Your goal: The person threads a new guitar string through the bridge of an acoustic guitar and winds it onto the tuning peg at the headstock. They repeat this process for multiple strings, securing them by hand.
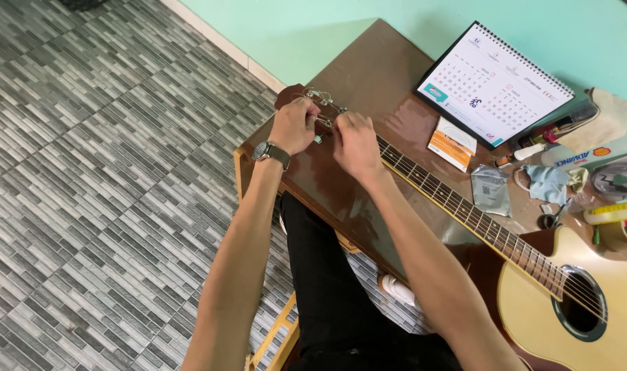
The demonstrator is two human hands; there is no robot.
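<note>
Brown table (368, 75), grey tiles (86, 172), perhaps glossy.

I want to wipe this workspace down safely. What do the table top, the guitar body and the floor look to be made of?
Table top: likely varnished dark brown wood, since it reflects light glossily. Guitar body: pale wood with a smooth satin finish, as it looks. Floor: grey tiles with a narrow brick-like pattern, probably ceramic.

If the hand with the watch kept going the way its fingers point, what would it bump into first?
Probably the guitar's headstock. The left hand already sits at it, fingers curled toward the tuning pegs and loose string ends. Beyond that lies bare brown table, though depth is hard to judge.
</note>
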